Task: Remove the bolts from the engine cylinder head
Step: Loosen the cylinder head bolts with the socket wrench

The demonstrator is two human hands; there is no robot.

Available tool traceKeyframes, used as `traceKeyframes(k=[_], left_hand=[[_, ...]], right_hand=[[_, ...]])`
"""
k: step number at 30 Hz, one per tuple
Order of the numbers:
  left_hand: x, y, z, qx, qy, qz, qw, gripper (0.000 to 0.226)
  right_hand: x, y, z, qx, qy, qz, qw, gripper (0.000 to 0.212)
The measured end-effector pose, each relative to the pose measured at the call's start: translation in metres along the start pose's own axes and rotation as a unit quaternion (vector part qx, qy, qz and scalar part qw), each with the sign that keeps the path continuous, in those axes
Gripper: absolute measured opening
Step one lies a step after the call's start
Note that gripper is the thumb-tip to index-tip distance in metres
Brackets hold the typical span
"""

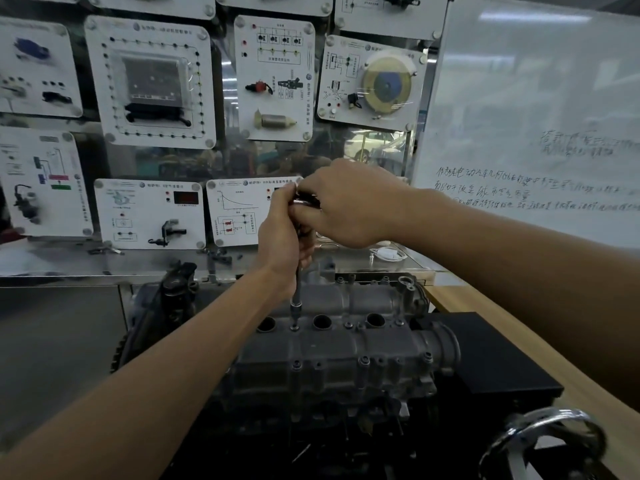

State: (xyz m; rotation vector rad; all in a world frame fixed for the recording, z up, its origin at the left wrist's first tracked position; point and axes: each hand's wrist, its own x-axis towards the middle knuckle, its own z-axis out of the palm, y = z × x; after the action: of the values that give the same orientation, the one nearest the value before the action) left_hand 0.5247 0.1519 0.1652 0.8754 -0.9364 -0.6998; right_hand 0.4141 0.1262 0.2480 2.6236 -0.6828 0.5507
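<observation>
Left hand [285, 233], right hand [346, 202] — gripping upright wrench [296, 296].

- Display panels [149, 81] cover the back wall, each a white board carrying mounted parts and diagrams.
- Whiteboard [533, 116] at right, leaning, handwriting across its lower half.
- White cable [386, 253] coiled on the metal shelf [52, 261] below the panels.
- Chrome handwheel [543, 441] bottom right, beside a black box [485, 358].

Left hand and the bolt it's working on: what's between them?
Only the socket extension bar, shown in the head view. It runs straight down from the left hand to the bolt on the cylinder head, between two round wells.
</observation>
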Motion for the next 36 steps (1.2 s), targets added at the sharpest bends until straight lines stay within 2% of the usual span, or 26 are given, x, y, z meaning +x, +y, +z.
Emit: traceKeyframes(k=[4, 9, 13, 16, 19, 22, 28, 29, 31, 33, 35, 36], left_hand=[[-0.002, 0.002, 0.003, -0.004, 0.024, -0.007, 1.000, 0.050], [-0.006, 0.005, 0.007, 0.016, 0.021, -0.017, 0.999, 0.046], [0.002, 0.014, 0.004, 0.010, -0.042, -0.057, 0.997, 0.038], [0.007, 0.018, -0.011, -0.042, -0.092, -0.075, 0.992, 0.034], [0.012, 0.015, -0.019, -0.032, -0.100, -0.060, 0.993, 0.035], [0.016, 0.013, -0.015, -0.013, -0.071, -0.067, 0.995, 0.041], [0.015, 0.010, -0.007, -0.018, -0.060, -0.041, 0.997, 0.053], [0.011, 0.009, -0.005, -0.013, -0.072, -0.033, 0.997, 0.055], [0.003, 0.003, -0.001, 0.017, -0.107, 0.000, 0.994, 0.052], [-0.003, 0.001, 0.004, 0.052, -0.128, 0.017, 0.990, 0.044], [-0.001, 0.005, 0.004, 0.055, -0.107, 0.001, 0.993, 0.047], [0.001, 0.008, 0.002, 0.047, -0.093, -0.014, 0.994, 0.050]], right_hand=[[0.003, -0.013, -0.004, 0.004, -0.023, 0.045, 0.999, 0.035], [0.004, -0.023, -0.004, -0.045, -0.048, 0.074, 0.995, 0.035], [0.005, -0.034, -0.004, -0.069, -0.075, 0.093, 0.990, 0.027], [0.002, -0.037, 0.012, -0.062, 0.045, 0.091, 0.993, 0.030], [0.005, -0.030, 0.024, -0.139, 0.168, 0.006, 0.976, 0.044], [0.010, -0.019, 0.024, -0.144, 0.182, -0.024, 0.972, 0.049], [0.012, -0.010, 0.033, -0.139, 0.220, -0.016, 0.966, 0.048], [0.013, -0.005, 0.036, -0.123, 0.232, -0.028, 0.965, 0.045], [0.010, 0.010, 0.045, -0.011, 0.257, -0.079, 0.963, 0.038], [0.006, 0.018, 0.054, 0.098, 0.302, -0.110, 0.942, 0.039], [0.010, 0.015, 0.060, 0.125, 0.321, -0.092, 0.934, 0.043], [0.011, 0.011, 0.060, 0.122, 0.305, -0.077, 0.942, 0.043]])
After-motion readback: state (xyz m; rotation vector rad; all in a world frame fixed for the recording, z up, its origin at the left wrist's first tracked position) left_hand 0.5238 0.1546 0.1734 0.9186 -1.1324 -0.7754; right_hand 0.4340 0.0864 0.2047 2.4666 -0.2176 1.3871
